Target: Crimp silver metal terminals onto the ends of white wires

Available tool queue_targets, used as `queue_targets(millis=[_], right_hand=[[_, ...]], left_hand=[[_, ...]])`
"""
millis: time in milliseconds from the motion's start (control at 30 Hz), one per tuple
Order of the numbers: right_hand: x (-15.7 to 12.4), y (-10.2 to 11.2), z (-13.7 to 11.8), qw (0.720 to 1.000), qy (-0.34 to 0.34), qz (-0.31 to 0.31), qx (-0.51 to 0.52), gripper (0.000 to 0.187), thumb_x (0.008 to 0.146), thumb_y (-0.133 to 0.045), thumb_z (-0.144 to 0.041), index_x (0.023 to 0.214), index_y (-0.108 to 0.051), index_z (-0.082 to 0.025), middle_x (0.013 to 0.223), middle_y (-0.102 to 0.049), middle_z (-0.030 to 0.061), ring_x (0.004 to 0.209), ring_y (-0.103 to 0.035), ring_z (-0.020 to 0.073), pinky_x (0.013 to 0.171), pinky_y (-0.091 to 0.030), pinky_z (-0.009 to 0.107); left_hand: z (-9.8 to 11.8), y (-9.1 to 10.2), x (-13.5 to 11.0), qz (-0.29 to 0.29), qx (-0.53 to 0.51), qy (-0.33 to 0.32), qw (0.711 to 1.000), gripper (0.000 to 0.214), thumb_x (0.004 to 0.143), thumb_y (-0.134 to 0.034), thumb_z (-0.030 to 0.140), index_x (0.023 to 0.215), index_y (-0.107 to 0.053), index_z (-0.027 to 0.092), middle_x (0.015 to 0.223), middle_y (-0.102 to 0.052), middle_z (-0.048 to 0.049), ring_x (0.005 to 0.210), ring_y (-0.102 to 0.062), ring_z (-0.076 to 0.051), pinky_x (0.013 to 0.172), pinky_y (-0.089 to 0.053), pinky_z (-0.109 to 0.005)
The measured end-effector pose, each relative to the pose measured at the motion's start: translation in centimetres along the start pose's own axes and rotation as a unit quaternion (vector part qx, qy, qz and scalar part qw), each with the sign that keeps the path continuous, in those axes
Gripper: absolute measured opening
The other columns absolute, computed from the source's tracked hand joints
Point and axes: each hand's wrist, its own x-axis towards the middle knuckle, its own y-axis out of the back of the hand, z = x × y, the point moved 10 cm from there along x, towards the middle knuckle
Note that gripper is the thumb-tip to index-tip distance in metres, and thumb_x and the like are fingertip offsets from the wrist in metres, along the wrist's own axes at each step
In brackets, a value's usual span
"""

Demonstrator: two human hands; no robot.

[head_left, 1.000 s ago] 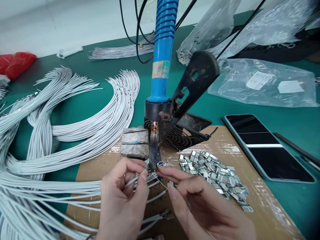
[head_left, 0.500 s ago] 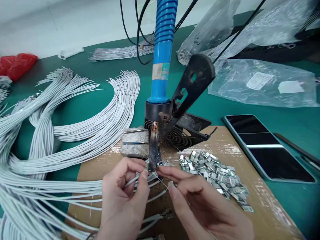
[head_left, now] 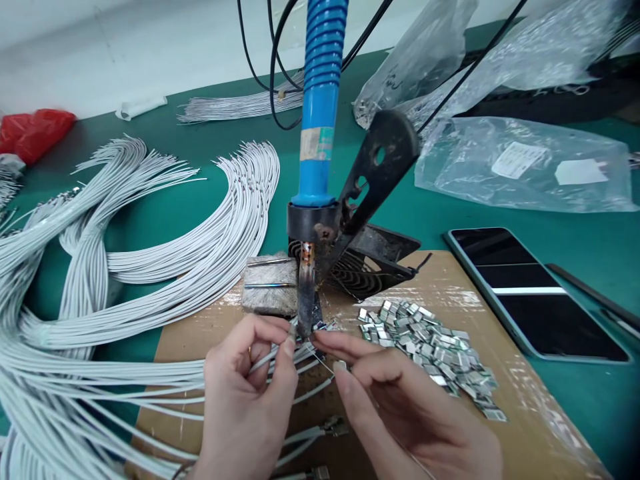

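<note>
A blue-handled soldering iron (head_left: 317, 133) stands tip-down in a black stand (head_left: 373, 173), its tip (head_left: 306, 307) just above my fingers. My left hand (head_left: 245, 400) pinches the end of a white cable (head_left: 273, 357) up against the tip. My right hand (head_left: 400, 407) is closed on a thin strand of solder wire (head_left: 324, 365) that reaches to the same spot. Several white cables (head_left: 100, 387) run off to the left from under my left hand. A pile of small metal shells (head_left: 430, 350) lies on the brown board (head_left: 500, 333) just right of my right hand.
A grey sponge block (head_left: 270, 283) sits left of the iron tip. A phone (head_left: 530, 293) lies at the right on the green table (head_left: 175, 200). Clear plastic bags (head_left: 520, 163) lie behind it. More white cable bundles (head_left: 165, 267) curve across the left. A red bag (head_left: 35, 130) sits far left.
The view has shifted slightly. Both hands stay at the iron tip with the cable and the solder wire.
</note>
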Motion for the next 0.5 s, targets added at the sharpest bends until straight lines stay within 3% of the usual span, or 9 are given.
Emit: queue_targets(millis=[233,367,500], right_hand=[[-0.08,0.01,0.05,1.000,0.015,0.004,-0.021,0.019,0.093,-0.074,-0.020,0.076,-0.069,-0.028,0.108,-0.087,-0.0019,0.101,-0.084,0.0146,0.080,-0.061,0.011],[-0.08,0.37,0.09,0.998,-0.012,0.054,0.010,0.020,0.090,-0.075,-0.021,0.072,-0.068,-0.028,0.104,-0.087,-0.0027,0.096,-0.083,0.0122,0.080,-0.059,0.009],[-0.06,-0.13,-0.29,0.999,-0.013,0.040,0.027,0.019,0.088,-0.076,-0.016,0.073,-0.071,-0.027,0.104,-0.087,-0.0006,0.095,-0.083,0.0142,0.079,-0.060,0.011]], left_hand=[[-0.15,-0.40,-0.02,-0.008,-0.020,0.016,1.000,0.011,0.077,-0.075,0.018,0.070,-0.068,0.022,0.075,-0.075,0.0030,0.061,-0.064,-0.008,0.056,-0.051,-0.011],[-0.09,-0.35,-0.11,-0.006,-0.018,0.019,1.000,0.010,0.077,-0.075,0.020,0.070,-0.069,0.023,0.074,-0.074,0.0031,0.066,-0.067,-0.010,0.055,-0.050,-0.010],[-0.02,-0.11,-0.17,0.000,-0.009,0.016,1.000,0.010,0.075,-0.078,0.020,0.069,-0.069,0.023,0.077,-0.075,0.0010,0.072,-0.068,-0.012,0.053,-0.049,-0.011]])
